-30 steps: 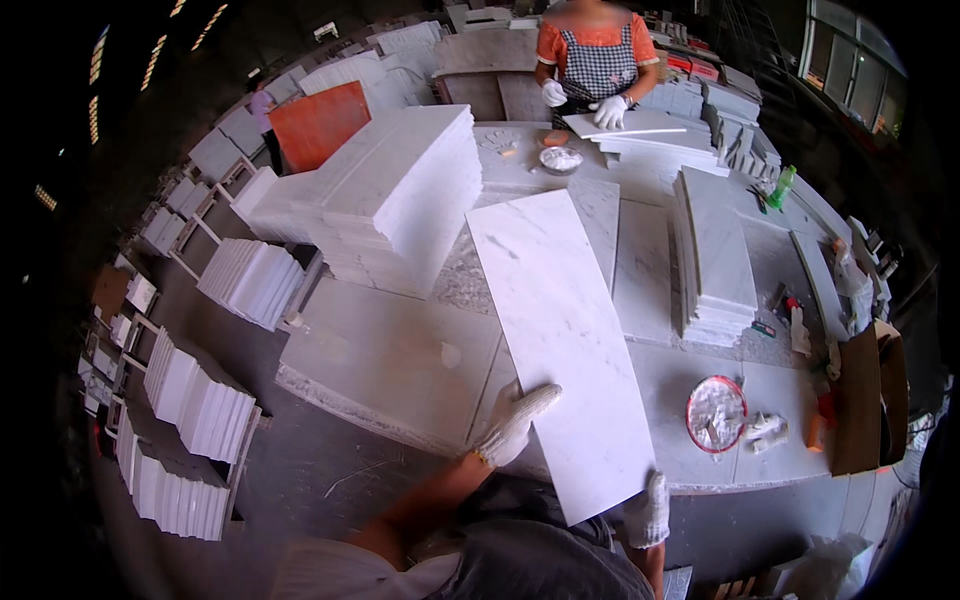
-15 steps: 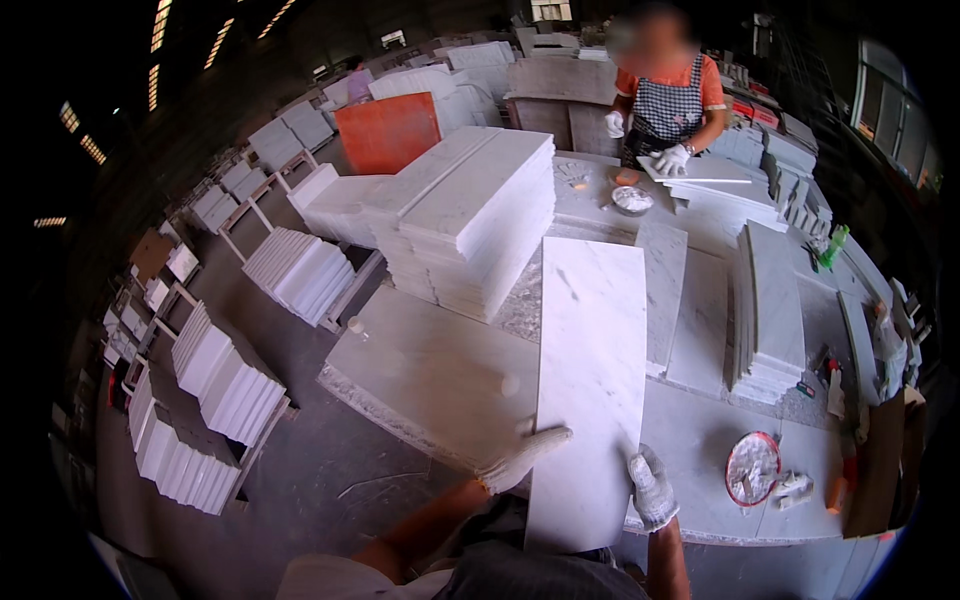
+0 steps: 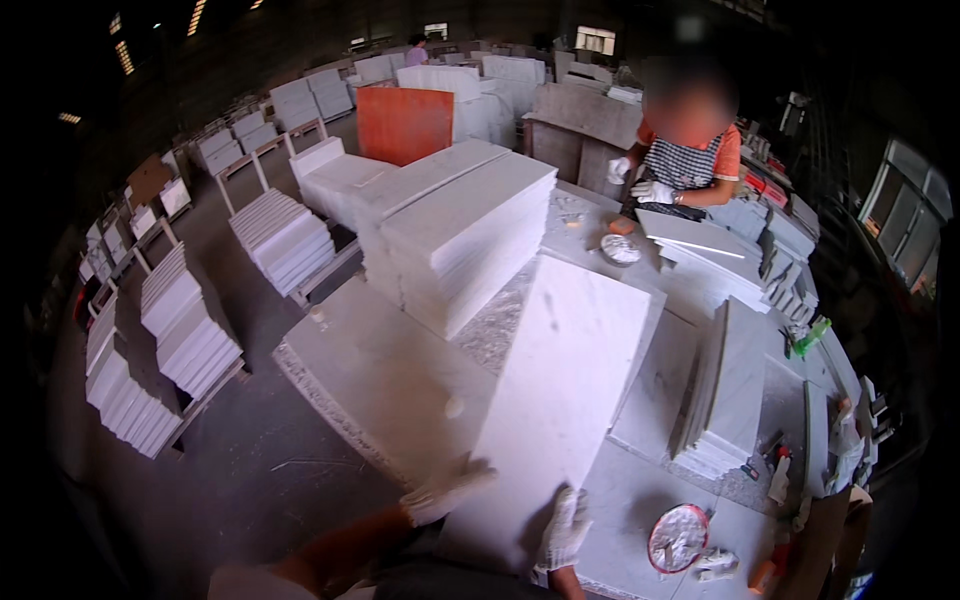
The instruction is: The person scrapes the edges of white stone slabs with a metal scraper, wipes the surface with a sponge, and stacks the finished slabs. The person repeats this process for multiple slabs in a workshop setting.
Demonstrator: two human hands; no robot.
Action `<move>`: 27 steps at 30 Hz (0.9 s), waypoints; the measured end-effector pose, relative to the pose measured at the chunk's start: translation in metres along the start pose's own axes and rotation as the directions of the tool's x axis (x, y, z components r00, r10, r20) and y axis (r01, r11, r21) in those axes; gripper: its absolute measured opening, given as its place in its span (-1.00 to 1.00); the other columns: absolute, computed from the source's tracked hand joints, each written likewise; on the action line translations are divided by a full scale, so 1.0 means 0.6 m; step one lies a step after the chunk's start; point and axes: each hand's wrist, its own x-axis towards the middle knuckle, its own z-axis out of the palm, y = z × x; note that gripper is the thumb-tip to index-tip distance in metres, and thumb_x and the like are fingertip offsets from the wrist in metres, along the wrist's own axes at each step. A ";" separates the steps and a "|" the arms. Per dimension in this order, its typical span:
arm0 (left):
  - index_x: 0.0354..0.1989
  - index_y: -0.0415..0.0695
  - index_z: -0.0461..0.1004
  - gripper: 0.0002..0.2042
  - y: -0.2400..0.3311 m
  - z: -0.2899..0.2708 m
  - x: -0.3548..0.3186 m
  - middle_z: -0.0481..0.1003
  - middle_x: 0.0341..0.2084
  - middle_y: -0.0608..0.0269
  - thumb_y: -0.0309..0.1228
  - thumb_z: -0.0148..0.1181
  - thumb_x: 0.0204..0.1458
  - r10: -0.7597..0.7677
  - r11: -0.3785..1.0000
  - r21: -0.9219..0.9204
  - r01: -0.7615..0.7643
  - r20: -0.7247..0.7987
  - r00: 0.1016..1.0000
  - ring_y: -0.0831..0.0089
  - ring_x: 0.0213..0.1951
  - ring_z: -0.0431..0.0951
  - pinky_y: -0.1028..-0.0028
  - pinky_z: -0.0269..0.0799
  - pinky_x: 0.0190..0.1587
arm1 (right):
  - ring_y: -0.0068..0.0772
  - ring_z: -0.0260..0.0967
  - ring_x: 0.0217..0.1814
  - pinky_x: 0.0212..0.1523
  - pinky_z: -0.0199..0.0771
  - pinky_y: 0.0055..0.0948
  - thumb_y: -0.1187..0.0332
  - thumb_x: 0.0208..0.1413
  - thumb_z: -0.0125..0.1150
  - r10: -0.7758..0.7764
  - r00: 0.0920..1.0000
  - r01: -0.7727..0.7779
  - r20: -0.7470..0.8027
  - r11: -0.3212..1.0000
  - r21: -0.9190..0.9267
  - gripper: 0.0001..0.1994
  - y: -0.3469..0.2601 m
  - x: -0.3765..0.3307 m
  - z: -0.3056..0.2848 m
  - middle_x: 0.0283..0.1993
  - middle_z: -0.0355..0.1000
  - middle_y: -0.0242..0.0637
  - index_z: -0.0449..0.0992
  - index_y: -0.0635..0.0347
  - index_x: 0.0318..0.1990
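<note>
The white marble slab (image 3: 560, 400) has swung upright at lower centre. Your left hand (image 3: 445, 492) and right hand (image 3: 565, 528) clamp its near corners: heavy, stiff, brittle, so grip the edges.

Slab (image 3: 560, 400) on table (image 3: 380, 370), stack (image 3: 460, 230) behind.

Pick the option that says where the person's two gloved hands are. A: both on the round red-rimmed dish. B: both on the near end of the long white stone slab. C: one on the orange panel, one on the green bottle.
B: the left hand and right hand, both in white gloves, sit on the near end of the long white stone slab, far from the round red-rimmed dish.
</note>
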 end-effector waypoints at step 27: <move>-0.22 -0.30 0.45 -0.66 -0.057 -0.121 -0.227 0.44 -0.40 0.37 -0.19 0.00 0.18 -0.091 0.885 -0.290 -0.364 -0.875 0.476 0.59 -0.37 0.37 0.52 0.32 -0.33 | -0.23 0.47 -0.30 -0.18 0.44 -0.33 0.18 0.28 0.09 0.165 0.640 -0.045 0.751 0.983 -0.178 -0.73 -0.065 -0.039 0.250 -0.38 0.49 -0.12 0.49 0.24 -0.13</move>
